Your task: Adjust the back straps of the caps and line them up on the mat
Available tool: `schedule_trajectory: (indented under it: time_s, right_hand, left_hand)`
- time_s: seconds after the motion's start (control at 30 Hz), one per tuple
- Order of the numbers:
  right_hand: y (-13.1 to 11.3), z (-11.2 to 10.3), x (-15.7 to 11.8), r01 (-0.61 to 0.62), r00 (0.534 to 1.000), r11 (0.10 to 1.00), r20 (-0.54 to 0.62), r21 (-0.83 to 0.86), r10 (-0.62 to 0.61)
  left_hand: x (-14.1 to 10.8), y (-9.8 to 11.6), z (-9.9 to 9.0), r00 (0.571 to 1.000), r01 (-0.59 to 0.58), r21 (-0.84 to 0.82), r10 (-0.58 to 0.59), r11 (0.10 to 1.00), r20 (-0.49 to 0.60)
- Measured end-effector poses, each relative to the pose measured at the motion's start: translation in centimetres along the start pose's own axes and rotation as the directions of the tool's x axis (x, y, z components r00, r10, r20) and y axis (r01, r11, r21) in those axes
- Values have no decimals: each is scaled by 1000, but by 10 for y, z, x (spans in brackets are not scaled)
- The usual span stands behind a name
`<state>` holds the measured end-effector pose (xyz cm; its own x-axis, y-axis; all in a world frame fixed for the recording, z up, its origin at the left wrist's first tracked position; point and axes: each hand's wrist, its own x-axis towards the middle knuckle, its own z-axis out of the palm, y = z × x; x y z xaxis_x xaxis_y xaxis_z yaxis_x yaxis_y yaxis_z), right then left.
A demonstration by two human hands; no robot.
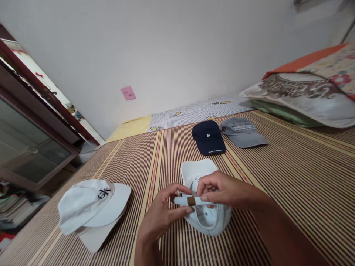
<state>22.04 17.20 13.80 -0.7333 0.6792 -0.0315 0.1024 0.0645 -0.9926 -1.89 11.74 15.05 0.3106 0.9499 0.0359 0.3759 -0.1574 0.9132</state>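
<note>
Pale cap [197,170] on striped mat [172,155], before the person; right hand [219,188] pinches strap [181,201], fingers closed; left hand [166,210] curls part-open around it (firm hold? can't tell).

You face a pale wall [177,48] across the frame's top, a pink note [128,93] stuck left of centre. A dark-framed glass panel [20,138] stands at the left edge; a striped mat [299,166] spreads below.
</note>
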Motion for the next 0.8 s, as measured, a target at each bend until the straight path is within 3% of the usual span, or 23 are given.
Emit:
schedule_trajectory:
  time_s: [0.27,0.63,0.8]
  right_hand:
    - [1,0,2,11,1000,1000,-5,-14,-11]
    - [4,3,2,43,999,998,6,35,-43]
    - [4,3,4,41,999,998,-4,36,-41]
  left_hand:
    - [0,4,2,999,-38,16,38,999,-23]
    - [0,-8,4,998,-59,-211,61,976,1]
    - [-1,-9,5,997,-82,-201,81,976,-10]
